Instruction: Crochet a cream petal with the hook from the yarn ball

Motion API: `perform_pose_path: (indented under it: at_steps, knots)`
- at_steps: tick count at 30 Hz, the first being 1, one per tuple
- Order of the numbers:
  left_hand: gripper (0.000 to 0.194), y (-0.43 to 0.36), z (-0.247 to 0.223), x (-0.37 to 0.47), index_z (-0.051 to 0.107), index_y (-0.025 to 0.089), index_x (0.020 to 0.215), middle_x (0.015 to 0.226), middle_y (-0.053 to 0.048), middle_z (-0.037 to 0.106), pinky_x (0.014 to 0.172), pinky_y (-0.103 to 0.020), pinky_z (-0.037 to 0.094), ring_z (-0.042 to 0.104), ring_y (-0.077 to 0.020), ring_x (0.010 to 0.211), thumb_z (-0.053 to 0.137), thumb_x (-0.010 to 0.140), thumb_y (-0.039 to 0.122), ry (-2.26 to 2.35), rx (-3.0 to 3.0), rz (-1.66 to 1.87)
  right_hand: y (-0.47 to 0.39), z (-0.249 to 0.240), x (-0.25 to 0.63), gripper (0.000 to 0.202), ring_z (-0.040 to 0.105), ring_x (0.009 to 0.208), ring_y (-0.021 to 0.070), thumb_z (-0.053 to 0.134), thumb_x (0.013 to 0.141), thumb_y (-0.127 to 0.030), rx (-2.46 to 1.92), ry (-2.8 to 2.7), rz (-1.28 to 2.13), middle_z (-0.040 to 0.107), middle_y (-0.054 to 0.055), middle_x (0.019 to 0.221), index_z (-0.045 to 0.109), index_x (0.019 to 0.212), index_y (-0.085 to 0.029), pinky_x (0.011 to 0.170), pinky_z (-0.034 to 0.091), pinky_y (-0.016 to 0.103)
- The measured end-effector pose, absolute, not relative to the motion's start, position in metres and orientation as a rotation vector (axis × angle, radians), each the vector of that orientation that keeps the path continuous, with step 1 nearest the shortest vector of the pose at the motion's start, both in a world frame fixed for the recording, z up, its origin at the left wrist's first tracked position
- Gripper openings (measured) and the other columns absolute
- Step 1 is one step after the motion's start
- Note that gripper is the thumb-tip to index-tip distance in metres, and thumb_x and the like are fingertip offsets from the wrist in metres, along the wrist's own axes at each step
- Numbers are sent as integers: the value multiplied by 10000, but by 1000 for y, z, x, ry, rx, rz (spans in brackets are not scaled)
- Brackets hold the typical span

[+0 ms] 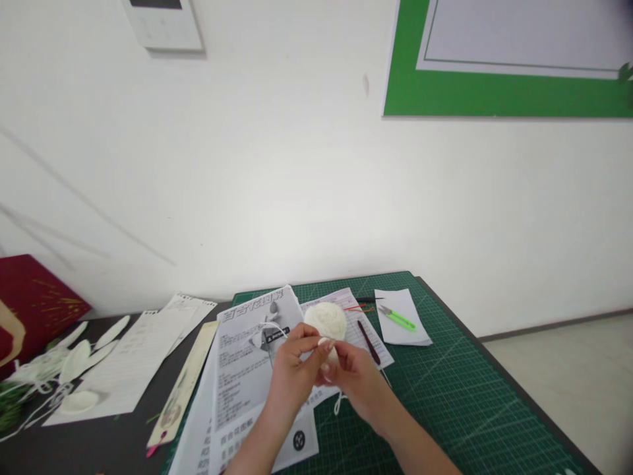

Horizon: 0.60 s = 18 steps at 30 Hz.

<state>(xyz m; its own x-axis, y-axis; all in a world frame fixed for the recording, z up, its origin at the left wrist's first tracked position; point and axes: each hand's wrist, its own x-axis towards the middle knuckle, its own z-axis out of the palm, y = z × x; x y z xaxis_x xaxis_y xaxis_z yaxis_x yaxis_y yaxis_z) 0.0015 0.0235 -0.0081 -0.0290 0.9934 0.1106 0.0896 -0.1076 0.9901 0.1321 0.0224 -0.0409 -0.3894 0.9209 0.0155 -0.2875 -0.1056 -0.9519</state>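
Note:
Above the cutting mat, my left hand and my right hand meet with fingertips pinched together. Between them is a small piece of white crochet work, mostly covered by the fingers. A loop of white yarn hangs below the hands, and another strand runs off to the left over the printed sheet. Right behind my fingers lies a ball of white yarn. A dark crochet hook rests on a paper to the right of my right hand.
A printed pattern sheet overlaps the green cutting mat. Green thread snips lie on white paper at right. A ruler-like strip, handwritten sheets and white crocheted petals are at left. The wall rises behind.

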Motion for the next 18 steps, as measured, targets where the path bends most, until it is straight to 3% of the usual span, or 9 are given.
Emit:
perform_pose_path:
  at_steps: [4, 8, 10, 15, 18]
  knots:
    - [265, 17, -19, 7, 777, 159, 740, 535, -20, 615, 328, -223, 318, 434, -109, 353, 660, 732, 396, 1280, 1241, 1267, 18, -51, 114, 490, 565, 415, 108, 642, 720, -612, -880, -1159, 1607, 625, 15, 561, 629, 714, -123, 434, 488, 225]
    - [174, 11, -24, 9, 784, 189, 749, 568, -16, 665, 347, -206, 319, 452, -94, 354, 713, 701, 341, 1389, 1186, 1371, 18, -52, 106, 527, 480, 291, 75, 584, 741, -642, -919, -1145, 1593, 513, -32, 440, 572, 605, -132, 284, 340, 151]
    - [190, 11, -24, 8, 781, 183, 737, 497, -2, 638, 330, -205, 293, 435, -95, 326, 718, 698, 357, 1421, 1156, 1386, 18, -51, 103, 531, 474, 283, 71, 579, 730, -650, -919, -1147, 1610, 516, -32, 446, 558, 595, -137, 279, 333, 149]
    - [262, 19, -24, 4, 764, 154, 673, 438, 10, 611, 299, -208, 253, 408, -96, 294, 721, 684, 412, 1448, 1088, 1391, 19, -50, 101, 477, 565, 367, 102, 660, 645, -609, -926, -1178, 1697, 592, -18, 521, 581, 693, -141, 390, 472, 199]
    - [241, 20, -23, 3, 750, 161, 638, 412, 25, 594, 303, -207, 254, 416, -94, 293, 742, 663, 401, 1451, 1076, 1405, 19, -51, 102, 457, 516, 304, 90, 621, 674, -598, -959, -1199, 1724, 559, -30, 459, 542, 643, -149, 320, 391, 169]
